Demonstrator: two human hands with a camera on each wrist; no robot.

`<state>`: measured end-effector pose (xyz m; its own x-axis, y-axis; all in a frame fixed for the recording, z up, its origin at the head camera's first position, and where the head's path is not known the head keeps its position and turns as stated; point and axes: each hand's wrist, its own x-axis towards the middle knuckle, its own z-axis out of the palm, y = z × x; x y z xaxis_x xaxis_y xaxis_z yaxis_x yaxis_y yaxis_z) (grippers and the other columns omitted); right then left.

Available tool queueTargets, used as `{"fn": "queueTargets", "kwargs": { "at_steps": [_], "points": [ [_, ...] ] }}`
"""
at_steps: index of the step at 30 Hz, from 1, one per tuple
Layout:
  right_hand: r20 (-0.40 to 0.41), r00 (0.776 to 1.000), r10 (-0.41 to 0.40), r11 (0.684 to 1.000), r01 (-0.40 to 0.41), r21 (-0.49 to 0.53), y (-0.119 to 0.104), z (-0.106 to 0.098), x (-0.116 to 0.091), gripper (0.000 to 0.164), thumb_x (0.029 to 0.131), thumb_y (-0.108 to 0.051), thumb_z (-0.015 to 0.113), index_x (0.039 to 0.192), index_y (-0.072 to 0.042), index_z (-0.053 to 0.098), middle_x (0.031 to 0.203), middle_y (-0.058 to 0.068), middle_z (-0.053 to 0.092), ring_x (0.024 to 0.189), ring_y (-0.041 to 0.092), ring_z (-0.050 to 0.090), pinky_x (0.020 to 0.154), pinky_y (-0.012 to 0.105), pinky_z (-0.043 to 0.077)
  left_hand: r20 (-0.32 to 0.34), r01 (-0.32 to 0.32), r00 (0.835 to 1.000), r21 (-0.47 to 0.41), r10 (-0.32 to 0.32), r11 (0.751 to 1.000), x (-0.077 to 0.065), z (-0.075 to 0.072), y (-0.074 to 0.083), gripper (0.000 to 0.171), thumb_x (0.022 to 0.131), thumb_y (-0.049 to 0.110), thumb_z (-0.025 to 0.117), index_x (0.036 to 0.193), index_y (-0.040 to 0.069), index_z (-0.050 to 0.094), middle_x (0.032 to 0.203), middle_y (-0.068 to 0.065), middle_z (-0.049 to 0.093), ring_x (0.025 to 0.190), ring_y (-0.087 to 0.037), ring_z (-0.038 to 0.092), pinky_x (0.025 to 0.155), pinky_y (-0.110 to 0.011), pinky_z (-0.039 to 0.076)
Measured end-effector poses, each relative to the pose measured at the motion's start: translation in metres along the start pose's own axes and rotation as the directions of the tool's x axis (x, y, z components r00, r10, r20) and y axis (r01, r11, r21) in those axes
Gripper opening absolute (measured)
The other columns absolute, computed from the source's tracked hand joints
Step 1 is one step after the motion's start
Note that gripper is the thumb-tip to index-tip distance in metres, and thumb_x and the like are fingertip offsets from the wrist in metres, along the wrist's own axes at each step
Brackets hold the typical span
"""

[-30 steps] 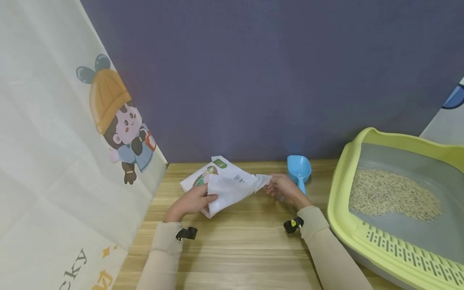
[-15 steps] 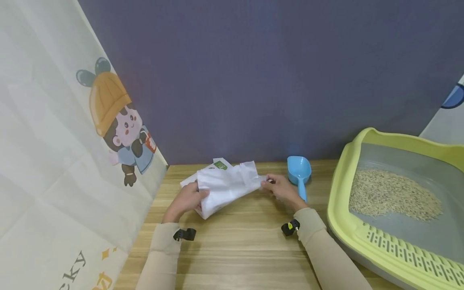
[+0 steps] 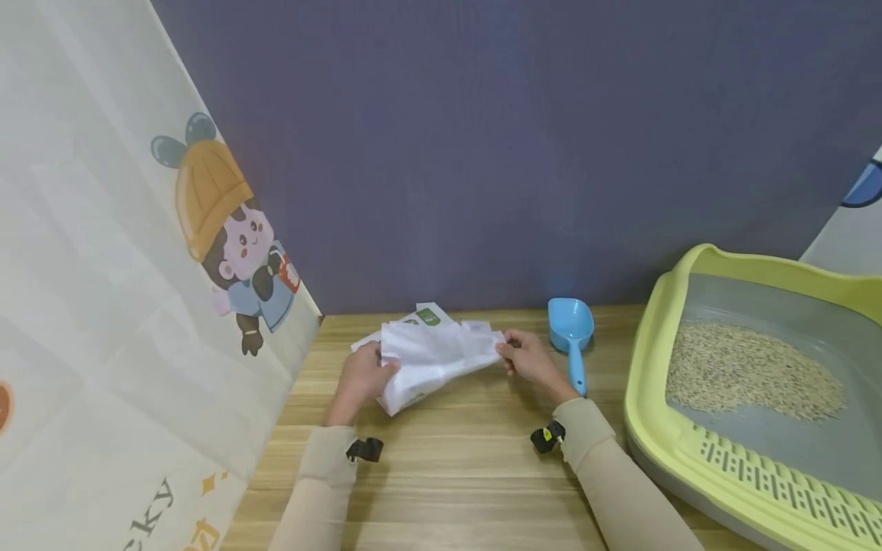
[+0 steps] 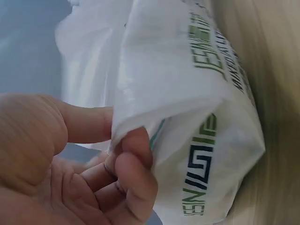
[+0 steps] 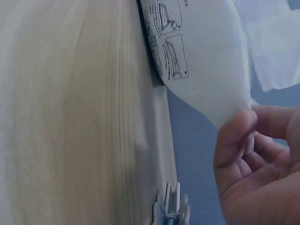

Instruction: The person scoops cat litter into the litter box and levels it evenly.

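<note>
A white plastic bag (image 3: 430,356) with a green printed label lies near the back of the wooden table, its near part lifted and folded over. My left hand (image 3: 364,376) pinches its left edge between thumb and fingers. In the left wrist view, green and dark lettering shows on the bag (image 4: 164,61) beside my curled fingers. At the other end, my right hand (image 3: 534,358) pinches the bag's right corner. The right wrist view shows small line drawings printed on the bag (image 5: 211,51). What the bag contains is hidden.
A blue litter scoop (image 3: 570,325) lies just right of my right hand. Further right stands a yellow-green and grey litter tray (image 3: 648,398) with pellets (image 3: 751,371) inside. A dark cloth wall (image 3: 510,153) rises behind the table (image 3: 441,490). A metal clip (image 5: 172,208) sits at the table edge.
The bag's near flap has been folded back over the printed face, which covers most of the picture. The raised part near my right hand has come down flatter.
</note>
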<state>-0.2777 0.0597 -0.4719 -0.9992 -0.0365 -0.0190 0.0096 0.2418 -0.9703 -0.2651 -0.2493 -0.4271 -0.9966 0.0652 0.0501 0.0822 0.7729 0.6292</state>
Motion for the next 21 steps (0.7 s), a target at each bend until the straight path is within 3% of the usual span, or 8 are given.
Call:
{"fn": "queueTargets", "kwargs": {
  "at_steps": [3, 5, 7, 10, 13, 16, 18, 21],
  "points": [
    [-0.053, 0.998, 0.018, 1.0, -0.017, 0.018, 0.002, 0.0, 0.001, 0.009, 0.098, -0.001, 0.059, 0.104, 0.004, 0.059, 0.07, 0.004, 0.055, 0.059, 0.012, 0.052, 0.054, 0.025, 0.048, -0.04, 0.007, 0.999, 0.097, -0.003, 0.995, -0.003, 0.006, 0.006, 0.063, 0.09, 0.025, 0.075, 0.134, -0.01, 0.045, 0.1, -0.026, 0.071, 0.091, -0.04, 0.069, 0.081, -0.052, 0.056],
    [-0.086, 0.996, 0.026, 0.999, -0.023, 0.035, 0.003, -0.001, 0.001, 0.013, 0.094, 0.002, 0.059, 0.107, 0.003, 0.055, 0.07, 0.002, 0.054, 0.057, 0.012, 0.051, 0.052, 0.025, 0.047, -0.066, 0.008, 0.998, 0.171, 0.004, 0.985, -0.007, 0.01, 0.012, 0.074, 0.088, 0.028, 0.079, 0.138, -0.009, 0.038, 0.103, -0.03, 0.071, 0.093, -0.046, 0.07, 0.079, -0.056, 0.056],
    [-0.105, 0.994, 0.032, 0.998, -0.025, 0.061, 0.003, -0.001, 0.001, 0.014, 0.091, 0.004, 0.058, 0.103, 0.0, 0.051, 0.07, 0.002, 0.054, 0.055, 0.013, 0.05, 0.051, 0.025, 0.045, -0.103, -0.027, 0.993, 0.247, 0.054, 0.969, -0.011, 0.015, 0.018, 0.066, 0.085, 0.027, 0.081, 0.13, -0.007, 0.046, 0.103, -0.029, 0.069, 0.089, -0.046, 0.07, 0.073, -0.057, 0.056],
    [-0.109, 0.994, 0.024, 0.997, -0.016, 0.07, 0.004, -0.001, 0.0, 0.012, 0.091, 0.005, 0.057, 0.097, -0.002, 0.049, 0.068, 0.002, 0.052, 0.054, 0.013, 0.049, 0.051, 0.026, 0.044, -0.14, -0.156, 0.967, 0.345, 0.215, 0.926, -0.016, 0.022, 0.026, 0.028, 0.082, 0.011, 0.076, 0.105, 0.004, 0.061, 0.096, -0.018, 0.064, 0.085, -0.037, 0.064, 0.068, -0.05, 0.053],
    [-0.11, 0.994, 0.013, 0.998, -0.007, 0.058, 0.004, -0.001, 0.0, 0.005, 0.093, 0.003, 0.059, 0.096, 0.0, 0.057, 0.067, 0.001, 0.053, 0.056, 0.013, 0.049, 0.052, 0.025, 0.044, -0.075, -0.365, 0.902, 0.393, 0.424, 0.844, -0.019, 0.03, 0.033, 0.021, 0.08, -0.001, 0.068, 0.095, 0.014, 0.073, 0.093, -0.009, 0.057, 0.085, -0.029, 0.056, 0.072, -0.044, 0.049],
    [-0.104, 0.994, 0.02, 0.999, -0.016, 0.041, 0.005, -0.002, -0.001, 0.007, 0.096, 0.0, 0.059, 0.099, 0.002, 0.065, 0.069, 0.001, 0.055, 0.058, 0.012, 0.051, 0.053, 0.024, 0.046, 0.052, -0.51, 0.845, 0.376, 0.532, 0.774, -0.021, 0.037, 0.037, 0.023, 0.092, 0.011, 0.067, 0.111, 0.021, 0.077, 0.093, -0.005, 0.059, 0.087, -0.024, 0.052, 0.078, -0.043, 0.044],
    [-0.096, 0.995, 0.028, 0.999, -0.025, 0.036, 0.006, -0.003, -0.001, 0.012, 0.099, -0.002, 0.057, 0.1, 0.003, 0.068, 0.071, 0.002, 0.056, 0.06, 0.012, 0.053, 0.054, 0.024, 0.048, 0.117, -0.535, 0.839, 0.357, 0.532, 0.766, -0.023, 0.04, 0.038, 0.028, 0.097, 0.031, 0.069, 0.123, 0.024, 0.074, 0.096, -0.004, 0.059, 0.089, -0.021, 0.049, 0.081, -0.044, 0.042],
    [-0.086, 0.995, 0.054, 0.998, -0.051, 0.032, 0.006, -0.005, -0.002, 0.019, 0.1, -0.004, 0.053, 0.1, 0.002, 0.07, 0.072, 0.003, 0.057, 0.061, 0.013, 0.055, 0.057, 0.025, 0.049, 0.152, -0.522, 0.85, 0.365, 0.504, 0.771, -0.025, 0.043, 0.038, 0.046, 0.092, 0.045, 0.072, 0.134, 0.026, 0.068, 0.1, -0.005, 0.058, 0.091, -0.021, 0.047, 0.086, -0.046, 0.041]
  ]
}}
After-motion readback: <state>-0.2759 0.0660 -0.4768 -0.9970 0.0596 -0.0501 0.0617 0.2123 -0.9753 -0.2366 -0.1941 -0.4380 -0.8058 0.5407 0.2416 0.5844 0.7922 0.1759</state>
